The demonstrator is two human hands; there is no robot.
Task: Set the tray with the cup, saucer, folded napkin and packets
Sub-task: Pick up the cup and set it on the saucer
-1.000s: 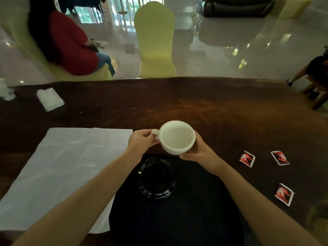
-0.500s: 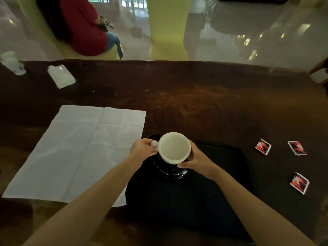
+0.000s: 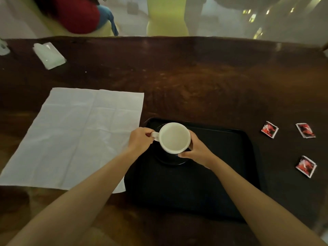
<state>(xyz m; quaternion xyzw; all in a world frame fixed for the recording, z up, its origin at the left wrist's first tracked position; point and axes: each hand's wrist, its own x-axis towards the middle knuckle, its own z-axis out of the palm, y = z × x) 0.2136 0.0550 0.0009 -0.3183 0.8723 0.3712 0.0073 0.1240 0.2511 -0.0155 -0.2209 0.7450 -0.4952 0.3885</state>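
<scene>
A white cup [image 3: 174, 137] sits over the black saucer [image 3: 170, 161] at the far left of the black tray [image 3: 221, 174]; whether it rests on the saucer I cannot tell. My left hand [image 3: 141, 140] pinches the cup's handle. My right hand [image 3: 197, 150] wraps the cup's right side. A large white napkin [image 3: 74, 135] lies unfolded and flat to the left of the tray, its near corner touching the tray's edge. Three red packets lie on the table right of the tray: one [image 3: 269, 129], a second [image 3: 305, 130], a third [image 3: 306, 166].
The dark wooden table [image 3: 195, 77] runs to a far edge. A small white tissue pack [image 3: 48, 55] lies at the far left. Beyond the table stand a yellow-green chair [image 3: 166, 16] and a seated person in red [image 3: 76, 15].
Both hands have brought the cup back toward me and down from above the table onto the saucer's place on the tray. The view has tilted downward.
</scene>
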